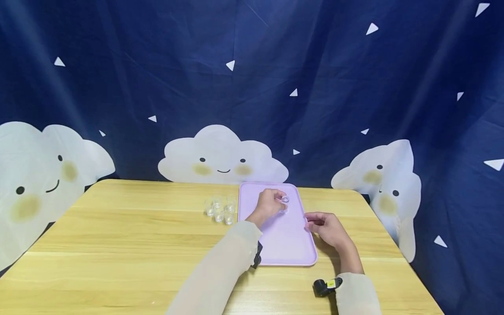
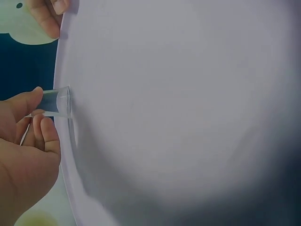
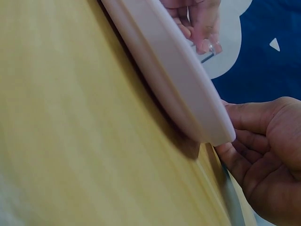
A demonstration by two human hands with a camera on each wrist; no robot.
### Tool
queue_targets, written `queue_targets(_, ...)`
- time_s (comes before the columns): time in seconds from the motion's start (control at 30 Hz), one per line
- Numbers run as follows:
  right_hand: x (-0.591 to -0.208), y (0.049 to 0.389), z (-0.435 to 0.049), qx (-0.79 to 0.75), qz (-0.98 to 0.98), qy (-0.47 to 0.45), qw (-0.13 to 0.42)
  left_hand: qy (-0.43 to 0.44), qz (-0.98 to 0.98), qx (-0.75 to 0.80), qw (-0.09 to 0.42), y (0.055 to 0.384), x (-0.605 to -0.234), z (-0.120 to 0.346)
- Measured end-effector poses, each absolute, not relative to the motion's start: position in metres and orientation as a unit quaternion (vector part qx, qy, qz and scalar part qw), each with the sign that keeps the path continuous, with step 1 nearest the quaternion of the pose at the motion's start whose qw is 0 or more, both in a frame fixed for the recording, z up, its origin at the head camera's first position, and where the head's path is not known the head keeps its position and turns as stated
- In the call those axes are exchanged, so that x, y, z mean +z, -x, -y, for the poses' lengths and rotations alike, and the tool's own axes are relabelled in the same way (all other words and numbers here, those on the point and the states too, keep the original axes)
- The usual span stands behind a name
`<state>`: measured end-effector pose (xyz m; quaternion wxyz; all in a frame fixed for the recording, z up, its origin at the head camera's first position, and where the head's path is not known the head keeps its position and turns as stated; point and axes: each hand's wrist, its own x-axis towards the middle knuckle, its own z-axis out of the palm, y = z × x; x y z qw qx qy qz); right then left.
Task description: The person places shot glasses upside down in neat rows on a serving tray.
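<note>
A big dark blue cloth [image 1: 189, 96] hangs behind the yellow wood surface [image 1: 118, 262]. It has little white triangles [image 1: 231, 65] and smiling white clouds [image 1: 222, 146] with yellow cheeks. Pale streaks run down the cloth. The surface has round far corners.

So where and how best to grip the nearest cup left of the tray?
The cup is probably best pinched by its upper side walls, from above and the near side: it stands upright, other cups crowd behind and left of it, and the tray lies close on its right.
</note>
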<state>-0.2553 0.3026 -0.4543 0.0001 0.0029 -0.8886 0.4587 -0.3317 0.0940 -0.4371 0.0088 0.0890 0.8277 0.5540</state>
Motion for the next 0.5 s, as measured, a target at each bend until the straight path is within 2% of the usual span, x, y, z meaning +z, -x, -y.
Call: queue_targets(0.5,-0.4547,0.2557,-0.3028,0.466,0.885,-0.006,-0.002,-0.087,-0.832,0.547,0.023,0.3285,-0.4352,-0.0991)
